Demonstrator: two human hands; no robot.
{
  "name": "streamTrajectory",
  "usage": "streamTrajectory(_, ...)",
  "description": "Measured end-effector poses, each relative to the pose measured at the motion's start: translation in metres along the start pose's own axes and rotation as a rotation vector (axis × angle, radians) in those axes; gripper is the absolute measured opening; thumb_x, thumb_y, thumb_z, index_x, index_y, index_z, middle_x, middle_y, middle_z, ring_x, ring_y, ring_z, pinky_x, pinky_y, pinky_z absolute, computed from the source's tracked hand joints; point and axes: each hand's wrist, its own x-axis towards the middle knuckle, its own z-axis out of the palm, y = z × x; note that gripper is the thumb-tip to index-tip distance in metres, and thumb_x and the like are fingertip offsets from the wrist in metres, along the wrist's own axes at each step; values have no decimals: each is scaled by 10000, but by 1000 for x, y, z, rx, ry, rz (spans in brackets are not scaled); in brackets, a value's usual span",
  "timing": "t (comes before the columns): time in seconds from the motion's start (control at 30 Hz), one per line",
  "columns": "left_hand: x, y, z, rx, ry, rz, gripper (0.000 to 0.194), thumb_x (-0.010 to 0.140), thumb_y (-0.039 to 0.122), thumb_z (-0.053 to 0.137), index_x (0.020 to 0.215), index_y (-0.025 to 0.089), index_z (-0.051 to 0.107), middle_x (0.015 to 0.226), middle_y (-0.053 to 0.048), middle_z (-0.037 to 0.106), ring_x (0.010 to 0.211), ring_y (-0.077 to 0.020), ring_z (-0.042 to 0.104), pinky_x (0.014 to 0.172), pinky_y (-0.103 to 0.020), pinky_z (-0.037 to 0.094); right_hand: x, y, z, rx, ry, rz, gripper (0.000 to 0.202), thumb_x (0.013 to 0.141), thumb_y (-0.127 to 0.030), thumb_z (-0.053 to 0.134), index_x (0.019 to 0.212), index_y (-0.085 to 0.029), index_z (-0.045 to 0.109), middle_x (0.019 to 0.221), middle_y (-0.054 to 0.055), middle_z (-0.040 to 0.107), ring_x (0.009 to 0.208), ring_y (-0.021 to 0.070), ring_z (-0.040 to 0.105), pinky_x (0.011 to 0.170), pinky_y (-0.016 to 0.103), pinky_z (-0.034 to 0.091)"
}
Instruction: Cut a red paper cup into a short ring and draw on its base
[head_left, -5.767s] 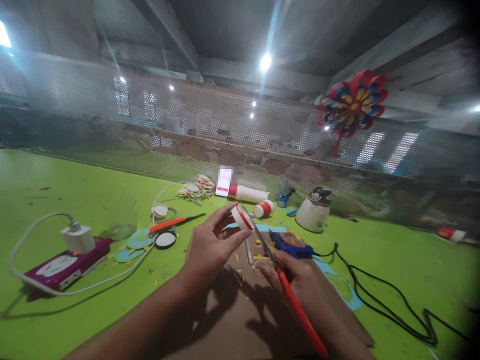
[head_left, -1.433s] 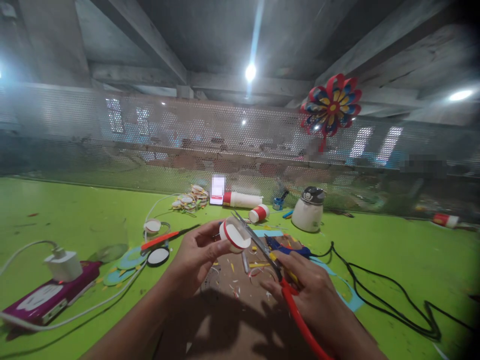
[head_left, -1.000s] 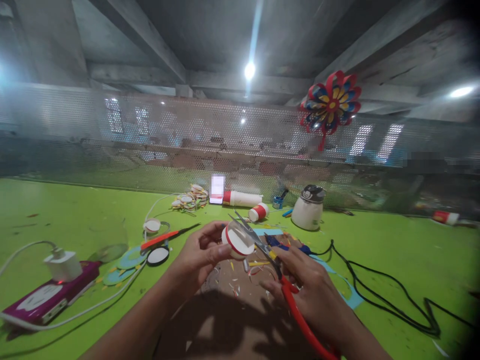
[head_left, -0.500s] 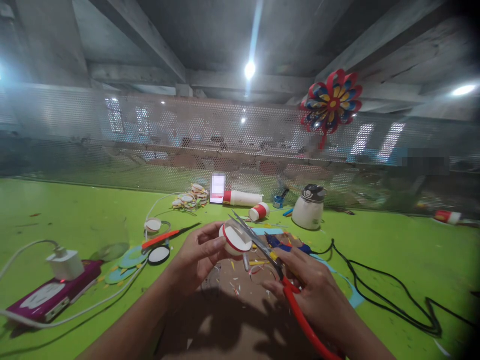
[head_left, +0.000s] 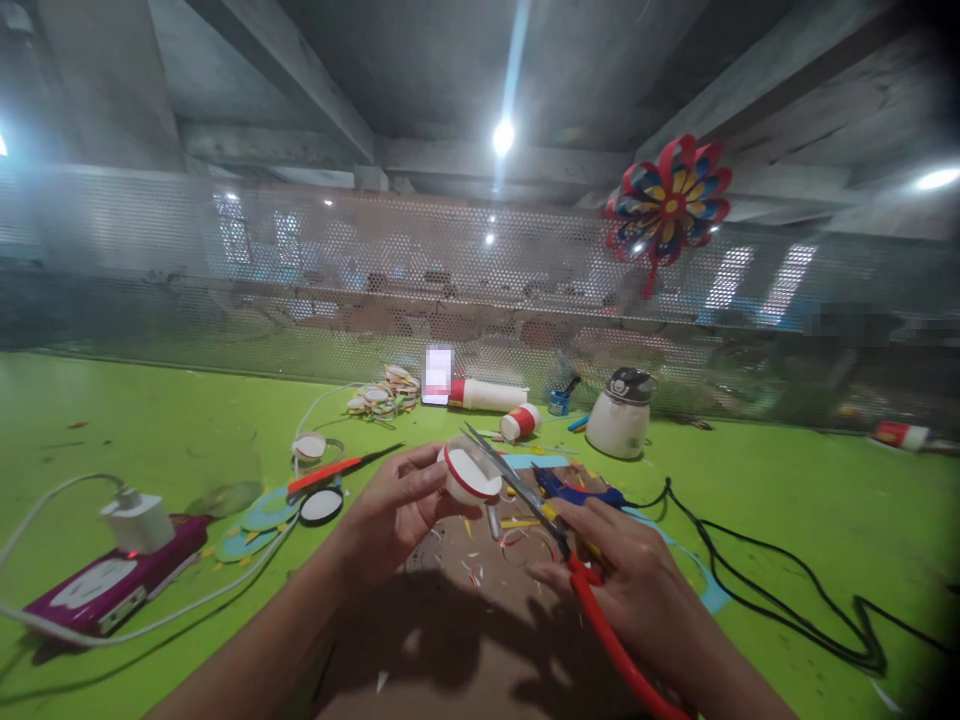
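Observation:
My left hand (head_left: 405, 505) grips a shallow white paper cup bottom (head_left: 474, 474) with a red band, its round face tilted toward me. In my right hand (head_left: 619, 550) is a pair of scissors (head_left: 592, 605) with red handles; the blades are slightly apart and lie across the cup bottom's right edge. Whether they touch it I cannot tell. Under both hands lies a brown board (head_left: 480, 610) with paper scraps and a thin ring on it. A blue glue gun (head_left: 577, 490) rests just beyond my right hand.
An orange-handled tool (head_left: 326, 474), a black-rimmed disc (head_left: 321, 506) and blue paper rings (head_left: 270, 510) lie to the left, by a purple power strip (head_left: 112, 590). Paper cups (head_left: 520, 422), a phone (head_left: 437, 376) and a white pot (head_left: 619, 420) stand farther back. Black cable (head_left: 780, 580) loops at right.
The cup bottom has turned a little in my left hand and shifted slightly left. The scissors and my right hand keep nearly the same place; the whole view has moved slightly.

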Motion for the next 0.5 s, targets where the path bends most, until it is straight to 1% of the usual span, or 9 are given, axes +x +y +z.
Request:
streamTrajectory(0.1, 2, 0, -2, -25, 1, -4, 282, 799, 268, 700, 1023, 101, 742, 892, -123, 743, 781, -207, 711, 718, -264, 565, -1, 0, 1, -4, -16, 5, 494, 841, -533, 622, 1274, -293, 613, 1077, 84, 728, 900, 260, 709, 768, 402, 586)
streamTrajectory(0.23, 2, -2, -3, -54, -13, -37, 299, 811, 288, 684, 1018, 79, 738, 906, -135, 743, 788, -216, 710, 698, -269, 564, -2, 2, 3, -48, -56, 18, 537, 848, -522, 610, 1329, -289, 558, 1219, 112, 678, 1046, 308, 678, 831, 464, 581)
streamTrajectory(0.33, 1, -4, -2, -81, -39, -70, 306, 810, 300, 685, 1014, 76, 735, 907, -130, 738, 789, -212, 706, 690, -267, 557, -3, 2, 3, -78, -83, 32, 537, 861, -523, 582, 1330, -263, 550, 1293, 134, 637, 1133, 329, 639, 875, 490, 569)
streamTrajectory(0.4, 1, -6, -1, -95, -49, -75, 298, 814, 295, 680, 1010, 77, 733, 898, -121, 733, 775, -203, 700, 678, -261, 550, -3, 2, 2, -83, -87, 35, 536, 867, -528, 569, 1328, -256, 551, 1314, 136, 623, 1159, 332, 625, 894, 497, 563)
streamTrajectory(0.5, 1, -8, -1, -106, -69, -73, 282, 831, 289, 657, 1004, 78, 728, 898, -119, 725, 783, -205, 698, 676, -262, 545, -3, 0, 0, -84, -81, 21, 564, 865, -543, 565, 1359, -273, 532, 1293, 131, 639, 1139, 332, 638, 888, 506, 566)
